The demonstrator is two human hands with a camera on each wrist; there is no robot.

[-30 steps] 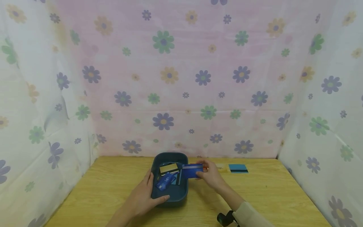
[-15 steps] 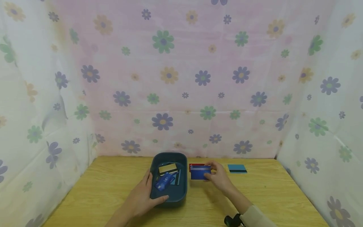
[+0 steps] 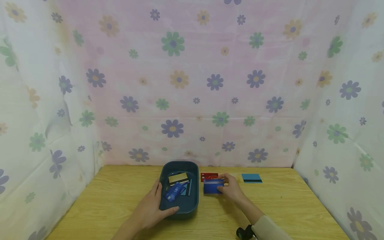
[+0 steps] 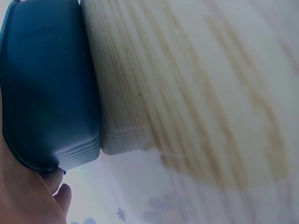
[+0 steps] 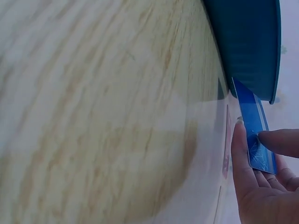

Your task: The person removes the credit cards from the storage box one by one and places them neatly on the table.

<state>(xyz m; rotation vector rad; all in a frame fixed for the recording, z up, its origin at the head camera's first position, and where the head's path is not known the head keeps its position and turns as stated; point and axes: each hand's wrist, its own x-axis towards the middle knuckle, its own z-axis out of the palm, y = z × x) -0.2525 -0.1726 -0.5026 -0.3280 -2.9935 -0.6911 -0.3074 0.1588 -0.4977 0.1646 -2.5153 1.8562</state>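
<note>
My left hand [image 3: 147, 208] holds a dark teal plastic bin [image 3: 196, 200], its fingers along the left wall and its thumb over the near rim. The left wrist view shows the bin's outer wall [image 4: 51, 84] with fingertips below it. Inside lie several cards, among them a gold one [image 3: 177, 177] and a blue one [image 3: 174, 192]. To the bin's right, my right hand [image 3: 233, 190] pinches a blue card [image 3: 211, 187] with a pale stripe between thumb and fingers. That card [image 5: 251, 107] stands tilted above the table in the right wrist view.
Behind the held card, a red card [image 3: 207, 175] lies on the wooden table [image 3: 285, 206]. Farther right lies a light blue card [image 3: 252, 177] with a black stripe. Flowered cloth [image 3: 192, 66] encloses the back and sides.
My right hand has drawn the blue card rightward, away from the bin's rim, then slightly nearer and lower. The red card behind it now shows. My left hand stays on the bin.
</note>
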